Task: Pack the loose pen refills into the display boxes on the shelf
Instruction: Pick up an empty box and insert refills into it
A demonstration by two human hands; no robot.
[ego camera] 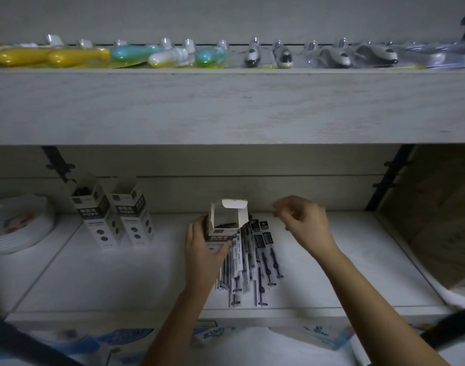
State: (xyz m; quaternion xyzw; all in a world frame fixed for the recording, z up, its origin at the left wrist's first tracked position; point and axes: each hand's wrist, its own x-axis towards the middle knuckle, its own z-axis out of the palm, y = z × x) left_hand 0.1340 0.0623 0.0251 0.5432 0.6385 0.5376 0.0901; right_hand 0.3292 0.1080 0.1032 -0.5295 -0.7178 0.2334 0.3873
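The step in hand looks like filling: the left hand [202, 248] grips an upright display box [224, 220] low on its side, fingers and thumb curled round the card, with the top flap folded back and the mouth open. Inside, only a dark shadow shows, so how full it is cannot be told. The loose pen refills [252, 262] lie on the lower shelf [120, 281], fanned from the box's foot out toward its five o'clock. They are long, thin, flat packets, white with dark printed bands, and they overlap one another. The right hand [305, 220] hovers at three o'clock of the box, above the far end of the pile, its fingers loosely bent. It is blurred, and whether it pinches anything cannot be told. The next move probably calls for this hand to gather a few slippery packets, square their ends and slide them down into the narrow mouth while the left hand steadies the light card. At ten o'clock stand two more display boxes [94, 215] [135, 217], tall, matt, printed black on white, tops open.
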